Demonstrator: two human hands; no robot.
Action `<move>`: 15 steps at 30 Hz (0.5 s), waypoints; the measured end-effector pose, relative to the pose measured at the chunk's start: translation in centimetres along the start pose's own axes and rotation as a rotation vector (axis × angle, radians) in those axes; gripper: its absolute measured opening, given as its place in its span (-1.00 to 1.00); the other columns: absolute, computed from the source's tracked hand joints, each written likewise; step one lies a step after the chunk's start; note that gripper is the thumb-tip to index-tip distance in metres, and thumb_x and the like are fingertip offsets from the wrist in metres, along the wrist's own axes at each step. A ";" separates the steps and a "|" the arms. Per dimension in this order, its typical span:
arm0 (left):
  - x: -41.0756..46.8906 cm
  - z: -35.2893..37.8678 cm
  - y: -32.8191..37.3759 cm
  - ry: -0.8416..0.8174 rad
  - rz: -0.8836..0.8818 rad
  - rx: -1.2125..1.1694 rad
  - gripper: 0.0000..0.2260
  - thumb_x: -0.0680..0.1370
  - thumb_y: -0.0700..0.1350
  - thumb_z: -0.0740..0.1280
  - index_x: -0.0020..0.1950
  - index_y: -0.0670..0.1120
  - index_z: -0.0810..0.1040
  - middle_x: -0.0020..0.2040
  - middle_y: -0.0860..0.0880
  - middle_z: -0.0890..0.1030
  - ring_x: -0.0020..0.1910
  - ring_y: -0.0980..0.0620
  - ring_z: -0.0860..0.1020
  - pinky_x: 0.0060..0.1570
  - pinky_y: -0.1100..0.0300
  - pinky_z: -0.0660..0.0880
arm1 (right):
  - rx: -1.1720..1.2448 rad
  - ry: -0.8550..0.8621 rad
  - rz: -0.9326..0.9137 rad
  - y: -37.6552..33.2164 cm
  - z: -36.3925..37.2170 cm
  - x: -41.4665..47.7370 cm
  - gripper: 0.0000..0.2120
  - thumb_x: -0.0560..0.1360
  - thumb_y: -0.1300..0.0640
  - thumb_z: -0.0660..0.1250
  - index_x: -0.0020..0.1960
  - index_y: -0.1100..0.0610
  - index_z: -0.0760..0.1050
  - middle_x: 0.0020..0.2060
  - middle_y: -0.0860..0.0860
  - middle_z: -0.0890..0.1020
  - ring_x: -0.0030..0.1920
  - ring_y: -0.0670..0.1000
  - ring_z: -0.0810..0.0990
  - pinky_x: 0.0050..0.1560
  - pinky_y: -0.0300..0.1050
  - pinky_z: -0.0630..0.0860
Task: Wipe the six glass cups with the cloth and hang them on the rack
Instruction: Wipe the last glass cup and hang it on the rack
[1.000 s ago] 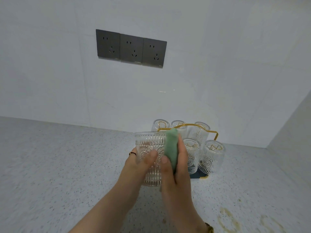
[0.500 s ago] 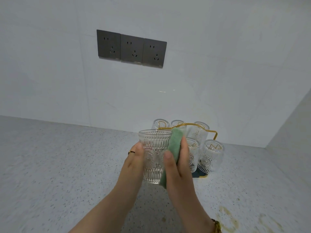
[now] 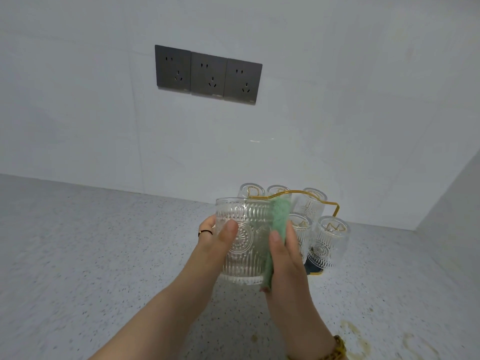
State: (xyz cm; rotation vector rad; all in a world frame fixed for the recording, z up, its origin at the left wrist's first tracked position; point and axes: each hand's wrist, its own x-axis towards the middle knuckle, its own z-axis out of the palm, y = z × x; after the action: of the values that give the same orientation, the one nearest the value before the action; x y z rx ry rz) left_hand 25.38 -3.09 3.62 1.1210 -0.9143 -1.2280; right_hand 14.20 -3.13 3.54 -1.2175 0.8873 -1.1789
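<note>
Glass cup stands upright in the left hand, thumb and fingers curled round it above the speckled worktop. The right hand pinches the green cloth against the cup's side. Five other cups hang upside down on the gold rack just behind.

cloth | slid lower along cup side | now reaches base

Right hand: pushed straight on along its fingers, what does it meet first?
Likely the hung cups on the rack, just beyond the right hand and its cloth; depth is unclear.
</note>
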 end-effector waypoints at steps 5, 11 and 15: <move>-0.2 -0.2 -0.7 0.096 0.028 0.062 -0.51 0.49 0.27 0.08 0.25 -0.02 0.39 0.18 -0.10 0.52 0.17 -0.11 0.48 0.21 -0.11 0.40 | -0.270 0.004 -0.182 -0.1 0.6 -0.3 -0.62 0.38 -0.19 0.16 0.15 -0.39 0.11 0.26 -0.41 0.24 0.15 -0.57 0.24 0.16 -0.56 0.30; -0.3 -0.2 -1.0 -0.061 0.063 -0.003 -0.29 0.17 0.29 0.31 0.15 -0.16 0.50 -0.02 -0.16 0.64 -0.07 -0.09 0.64 -0.18 0.07 0.56 | -0.523 0.007 -0.461 1.5 1.3 -0.1 -0.48 0.37 -0.42 0.03 0.28 -0.33 0.07 0.42 -0.24 0.08 0.44 -0.26 0.04 0.43 -0.24 0.09; -0.7 -0.6 -0.4 -0.201 0.085 -0.077 -0.44 0.22 0.22 0.29 0.07 -0.11 0.58 -0.09 -0.10 0.68 -0.13 -0.06 0.66 -0.25 0.11 0.58 | -0.147 -0.071 -0.173 0.6 0.3 -0.1 -0.41 0.31 -0.26 0.12 0.34 -0.29 0.16 0.23 -0.20 0.46 0.14 -0.25 0.51 0.00 -0.30 0.53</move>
State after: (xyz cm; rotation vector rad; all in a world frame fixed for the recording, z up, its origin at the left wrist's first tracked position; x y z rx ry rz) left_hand 25.76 -2.33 3.11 0.9002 -1.0465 -1.3107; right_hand 14.62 -2.97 2.95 -1.4707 0.8393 -1.2157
